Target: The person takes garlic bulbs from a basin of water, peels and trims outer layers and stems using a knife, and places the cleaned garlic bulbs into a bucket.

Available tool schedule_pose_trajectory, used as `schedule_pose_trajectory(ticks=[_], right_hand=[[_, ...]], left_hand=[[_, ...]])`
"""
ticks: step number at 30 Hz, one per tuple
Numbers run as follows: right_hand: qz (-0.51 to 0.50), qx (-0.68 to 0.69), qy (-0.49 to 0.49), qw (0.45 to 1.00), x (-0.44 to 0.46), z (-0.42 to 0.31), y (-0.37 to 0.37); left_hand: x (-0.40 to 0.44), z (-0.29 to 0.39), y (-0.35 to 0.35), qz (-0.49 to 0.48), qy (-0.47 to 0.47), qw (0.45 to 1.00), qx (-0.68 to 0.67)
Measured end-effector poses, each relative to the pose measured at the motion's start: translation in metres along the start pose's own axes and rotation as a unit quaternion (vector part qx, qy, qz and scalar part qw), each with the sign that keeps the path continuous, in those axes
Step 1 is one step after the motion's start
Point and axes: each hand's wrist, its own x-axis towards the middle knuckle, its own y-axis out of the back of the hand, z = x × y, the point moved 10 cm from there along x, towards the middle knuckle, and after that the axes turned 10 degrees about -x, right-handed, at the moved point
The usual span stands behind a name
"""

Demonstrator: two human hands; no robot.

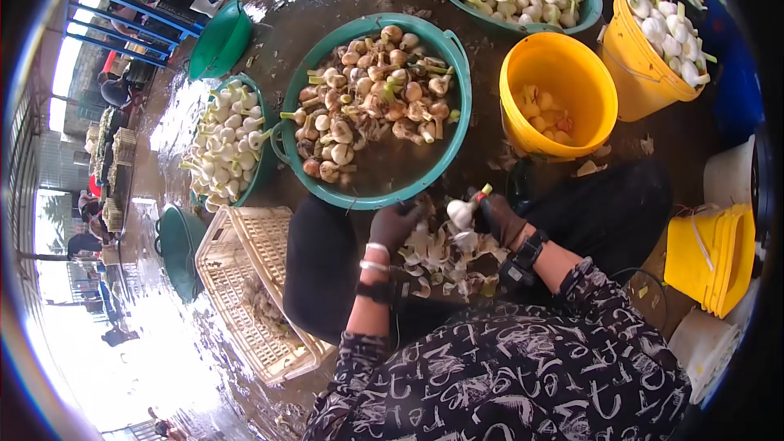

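My left hand (398, 225), in a dark glove, is closed beside a heap of papery garlic skins (449, 265) between my legs. Its fingertips are dark, and what they hold, if anything, cannot be made out. My right hand (501, 219), also gloved, is closed at a white garlic bulb (461, 213). Above this bulb sticks up a small red and yellow-green tip, too small to name. Just beyond my hands stands a green basin (371, 198) of brown, unpeeled garlic (376, 94).
A yellow bucket (510, 57) holds some bulbs in front of me. Peeled garlic fills another yellow bucket (645, 94) and two green basins (245, 90) (588, 20). A cream crate (237, 278) leans left; stacked yellow containers (706, 261) stand right. The floor (269, 41) is wet.
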Motion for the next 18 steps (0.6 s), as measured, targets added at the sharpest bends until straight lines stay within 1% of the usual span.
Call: schedule_pose_trajectory(ticks=[1,2,3,4,5,7,8,9,10,11,12,13,14,15,16,17,18], right_hand=[[0.06,-0.095,0.005,0.994,-0.022,-0.018,-0.002],[0.071,-0.116,-0.041,0.99,-0.02,-0.007,0.006],[0.074,-0.144,-0.068,0.984,-0.024,-0.007,0.008],[0.071,-0.148,-0.049,0.985,-0.022,-0.009,0.009],[0.069,-0.151,-0.03,0.986,-0.023,-0.014,0.007],[0.023,-0.161,-0.044,0.986,-0.03,-0.021,0.002],[0.073,-0.224,-0.002,0.972,-0.029,-0.033,0.007],[0.076,-0.272,0.035,0.959,-0.024,-0.036,0.011],[0.082,-0.319,0.072,0.941,-0.019,-0.038,0.017],[0.104,-0.36,0.069,0.925,-0.017,-0.038,0.02],[0.103,-0.376,0.014,0.921,-0.013,-0.028,0.026],[0.106,-0.377,0.02,0.92,-0.002,-0.017,0.033],[0.107,-0.308,0.028,0.945,0.014,0.002,0.043],[0.107,-0.236,0.033,0.965,0.022,0.012,0.049],[0.065,-0.23,0.001,0.971,-0.01,-0.015,0.023],[0.072,-0.226,0.008,0.971,-0.009,-0.025,0.021],[0.068,-0.15,-0.011,0.986,-0.008,-0.027,0.023]], left_hand=[[0.026,-0.016,0.007,0.047,-0.001,0.996,-0.075],[0.047,-0.013,0.007,0.047,-0.007,0.996,-0.078],[0.068,-0.011,0.018,0.102,0.018,0.994,-0.04],[0.085,-0.007,0.028,0.157,0.041,0.987,-0.004],[0.101,0.001,0.028,0.157,0.03,0.987,-0.009],[0.135,0.032,0.03,0.195,-0.02,0.976,0.098],[0.152,0.039,0.022,0.189,-0.056,0.969,0.147],[0.162,0.036,0.015,0.183,-0.071,0.97,0.142],[0.161,0.037,0.019,0.213,-0.092,0.962,0.145],[0.154,0.046,0.026,0.246,-0.109,0.952,0.148],[0.151,0.051,0.029,0.247,-0.116,0.951,0.145],[0.14,0.06,0.028,0.168,-0.075,0.972,0.149],[0.132,0.06,0.022,0.09,-0.032,0.984,0.153],[0.129,0.056,0.021,0.092,-0.035,0.983,0.153],[0.129,0.051,0.015,0.088,-0.05,0.981,0.164],[0.13,0.046,0.005,0.081,-0.067,0.979,0.175],[0.132,0.037,0.0,0.088,-0.082,0.987,0.103]])
